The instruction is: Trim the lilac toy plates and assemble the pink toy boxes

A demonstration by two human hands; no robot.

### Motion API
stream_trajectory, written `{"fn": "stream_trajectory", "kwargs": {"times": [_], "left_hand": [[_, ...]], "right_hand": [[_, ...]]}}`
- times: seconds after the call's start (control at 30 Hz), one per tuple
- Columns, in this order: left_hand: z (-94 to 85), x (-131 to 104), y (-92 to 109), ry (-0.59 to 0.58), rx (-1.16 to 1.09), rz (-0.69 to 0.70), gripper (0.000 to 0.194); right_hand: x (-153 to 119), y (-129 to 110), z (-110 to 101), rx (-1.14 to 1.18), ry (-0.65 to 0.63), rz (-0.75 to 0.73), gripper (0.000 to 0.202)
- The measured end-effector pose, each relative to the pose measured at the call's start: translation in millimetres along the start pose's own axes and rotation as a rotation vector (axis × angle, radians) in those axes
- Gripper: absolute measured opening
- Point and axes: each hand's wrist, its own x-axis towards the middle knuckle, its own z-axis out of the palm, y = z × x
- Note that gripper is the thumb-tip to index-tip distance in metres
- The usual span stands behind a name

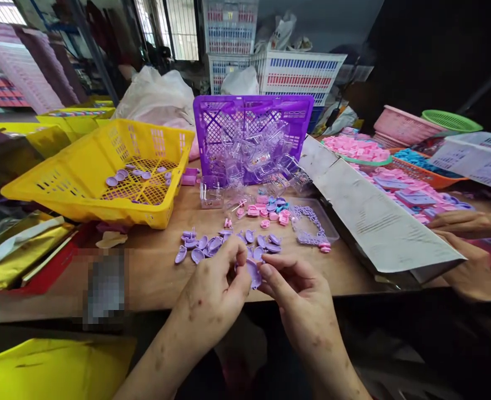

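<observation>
Between my two hands, above the table's front edge, is a small purple oval plastic piece [253,273]. My left hand [218,283] pinches it from the left with thumb and forefinger. From the right, the thumb and fingertips of my right hand [301,294] press on its edge, and my other right fingers curl inward. Just beyond my hands lies a loose group of similar purple oval pieces [198,255]. Small pink parts [253,210] and a few blue ones sit behind them. A clear tray [332,230] with purple chain-like parts stands to their right.
A yellow basket [90,205] holding several purple pieces stands at left. Clear plastic cases [245,155] fill a tipped purple basket [253,101]. A cardboard divider [374,216] runs along the right; beyond it are pink parts [356,148] and another person's hands [466,255].
</observation>
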Motion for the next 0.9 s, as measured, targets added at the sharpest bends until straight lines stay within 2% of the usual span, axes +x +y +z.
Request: {"fn": "stream_trajectory", "kwargs": {"times": [0.1, 0.2, 0.3, 0.37, 0.53, 0.67, 0.9], "left_hand": [[-5.6, -7, -4, -0.088, -0.063, 0.066, 0.01], [-18.0, -8, -11, -0.18, -0.002, 0.313, 0.027], [-31.0, -9, -16, -0.154, 0.146, 0.566, 0.024], [-37.8, -12, -17, -0.135, 0.27, 0.639, 0.026], [-46.0, -21, -16, -0.095, 0.525, 0.673, 0.029], [-45.5, -22, -14, -0.096, 0.54, 0.69, 0.027], [-42.2, -22, -11, -0.087, 0.479, 0.678, 0.025]], "right_hand": [[1, 1, 1, -0.019, 0.02, -0.021, 0.022], [1, 1, 0, -0.014, -0.004, -0.023, 0.02], [-1, -5, 0, 0.005, -0.066, 0.024, 0.018], [-2, -13, -1, -0.044, -0.094, 0.021, 0.016], [-4, -31, -10, -0.188, -0.138, 0.034, 0.012], [-6, -32, -12, -0.261, -0.136, 0.055, 0.014], [-9, -29, -10, -0.356, -0.119, 0.01, 0.015]]}}
